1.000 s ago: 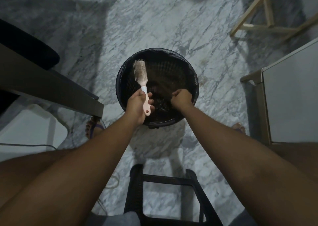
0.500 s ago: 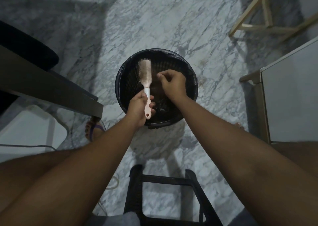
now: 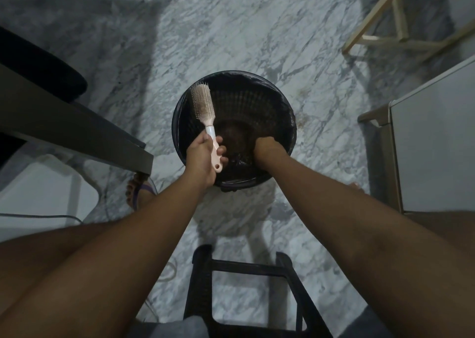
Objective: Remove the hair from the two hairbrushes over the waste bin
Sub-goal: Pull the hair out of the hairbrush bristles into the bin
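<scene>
A round black waste bin point(image 3: 285, 111) with a dark liner stands on the marble floor in front of me. My left hand point(image 3: 201, 157) grips the white handle of a pale pink hairbrush point(image 3: 204, 106), whose bristled head points away over the bin's left side. My right hand point(image 3: 267, 148) hangs over the bin's near right part with its fingers curled shut; whether hair is pinched in them is hidden. A dark clump of hair point(image 3: 235, 138) lies at the bottom of the bin. Only one hairbrush is in view.
A dark table edge point(image 3: 77, 129) juts in at left, with a white stool point(image 3: 46, 191) below it. A grey cabinet point(image 3: 434, 152) stands at right, a wooden frame point(image 3: 377, 23) far right. A black plastic stool point(image 3: 246, 286) sits between my knees. A foot in a purple sandal point(image 3: 140, 191) rests beside the bin.
My right hand dropped from the brush head back down to the near right of the bin, fist closed. The brush tilted back toward the left.
</scene>
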Tool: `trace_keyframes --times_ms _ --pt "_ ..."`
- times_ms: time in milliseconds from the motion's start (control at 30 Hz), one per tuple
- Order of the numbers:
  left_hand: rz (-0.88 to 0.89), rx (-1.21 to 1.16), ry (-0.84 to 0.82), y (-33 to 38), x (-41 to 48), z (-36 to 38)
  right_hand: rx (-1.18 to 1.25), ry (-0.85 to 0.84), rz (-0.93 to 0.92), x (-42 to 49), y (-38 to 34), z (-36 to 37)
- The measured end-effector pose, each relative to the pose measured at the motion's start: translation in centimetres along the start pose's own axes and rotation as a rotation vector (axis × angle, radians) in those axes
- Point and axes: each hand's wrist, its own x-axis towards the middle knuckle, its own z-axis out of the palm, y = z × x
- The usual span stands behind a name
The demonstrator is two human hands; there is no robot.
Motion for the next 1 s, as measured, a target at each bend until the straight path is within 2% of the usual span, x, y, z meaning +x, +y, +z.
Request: trace_keyframes --times_ms 67,133,167,300,400,533,667,767,900,1000 --pt "-0.001 0.046 -0.013 -0.1 -0.2 -0.1 -0.013 -0.024 0.008 0.1 -0.4 -0.4" --pt "0.005 0.094 -0.037 -0.1 -0.5 -0.2 0.059 0.033 -0.023 0.3 -0.8 -1.2" --pt "0.006 0.108 -0.046 -0.1 -0.6 -0.2 0.144 0.078 -0.059 0.5 -1.0 -1.5" --pt "0.001 0.143 -0.065 -0.3 -0.7 0.2 0.733 0.226 -0.213 0.3 -2.2 -3.1" --pt "-0.013 0.16 -0.088 -0.4 -0.8 0.5 0.834 0.28 -0.279 0.5 -2.9 -3.4" --pt "-0.022 0.18 -0.102 -0.3 -0.5 0.5 0.787 0.395 -0.235 1.2 -2.5 -2.9" --pt "-0.034 0.143 -0.118 -0.4 -0.3 0.2 0.639 0.408 -0.13 1.7 -1.6 -2.2" --pt "-0.062 0.102 -0.152 -0.7 -0.5 0.1 0.441 0.337 -0.082 1.9 -0.7 -1.8" --pt "-0.105 -0.051 -0.274 -0.1 -0.8 0.4 0.14 0.207 -0.043 1.0 -0.2 -1.5" --pt "-0.181 -0.167 -0.39 1.1 -0.6 0.6 0.074 0.138 -0.027 0.8 0.3 -0.8"
